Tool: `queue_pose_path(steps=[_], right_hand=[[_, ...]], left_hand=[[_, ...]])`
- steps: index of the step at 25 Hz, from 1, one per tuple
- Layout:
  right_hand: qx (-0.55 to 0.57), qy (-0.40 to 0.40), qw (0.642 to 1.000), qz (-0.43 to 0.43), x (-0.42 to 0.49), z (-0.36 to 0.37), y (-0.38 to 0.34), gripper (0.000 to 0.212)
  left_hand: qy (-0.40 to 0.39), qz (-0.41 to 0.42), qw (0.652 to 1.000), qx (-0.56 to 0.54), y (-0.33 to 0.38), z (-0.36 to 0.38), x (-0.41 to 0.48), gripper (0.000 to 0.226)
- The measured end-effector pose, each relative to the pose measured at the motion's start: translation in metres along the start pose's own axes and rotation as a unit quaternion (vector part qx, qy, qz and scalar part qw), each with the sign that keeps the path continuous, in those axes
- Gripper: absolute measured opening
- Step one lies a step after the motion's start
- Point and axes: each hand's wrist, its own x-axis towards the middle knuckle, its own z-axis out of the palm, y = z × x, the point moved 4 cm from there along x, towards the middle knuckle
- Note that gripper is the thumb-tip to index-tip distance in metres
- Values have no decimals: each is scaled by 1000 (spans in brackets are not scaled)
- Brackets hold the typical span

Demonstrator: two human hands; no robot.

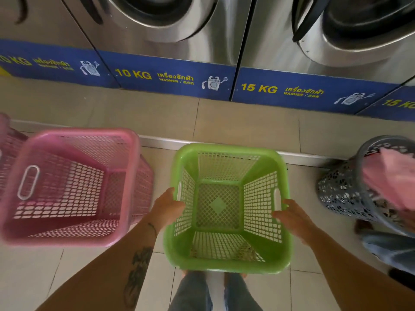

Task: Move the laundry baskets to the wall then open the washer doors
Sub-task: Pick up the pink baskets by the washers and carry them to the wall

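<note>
An empty green laundry basket (pixel 228 263) stands on the tiled floor right in front of my feet. My left hand (pixel 167 206) grips its left rim at the handle slot, and my right hand (pixel 292 215) grips the right rim. To its left sits an empty pink basket (pixel 74 236), with the edge of another pink one (pixel 5 140) at the far left. Steel washers line the back: the 10 KG washer door (pixel 157 16) and the 15 KG washer door (pixel 359 25) both look closed, only their lower parts showing.
A grey round basket (pixel 341 191) holding pink cloth stands at the right, with jeans lying beside it. A raised step with a metal edge (pixel 157 142) runs between the baskets and the washers. Blue labelled plinths run under the machines.
</note>
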Motion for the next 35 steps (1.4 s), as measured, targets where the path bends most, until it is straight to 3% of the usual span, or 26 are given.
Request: queue_pose_path(steps=[5, 11, 17, 22, 26, 31, 35], right_hand=[[-6, 2, 997, -82, -74, -6, -43, 68], [-66, 28, 975, -208, -186, -22, -95, 54], [-87, 90, 931, -344, -298, -17, -141, 54], [-123, 62, 898, -418, -383, 33, -181, 64], [-143, 23, 868, -474, -445, 96, -230, 58], [-162, -5, 848, -505, -505, 198, -301, 68], [-188, 12, 828, -529, -542, 280, -366, 63]], left_hand=[[11, 82, 996, 38, 23, -40, -67, 62], [91, 187, 977, 48, 40, -113, -165, 27], [172, 286, 940, 62, 17, -170, -274, 25], [223, 284, 932, 7, -35, -225, -356, 28], [270, 284, 919, 46, -85, -288, -400, 22], [301, 271, 914, 26, -174, -384, -409, 23], [310, 267, 913, 2, -250, -477, -398, 21]])
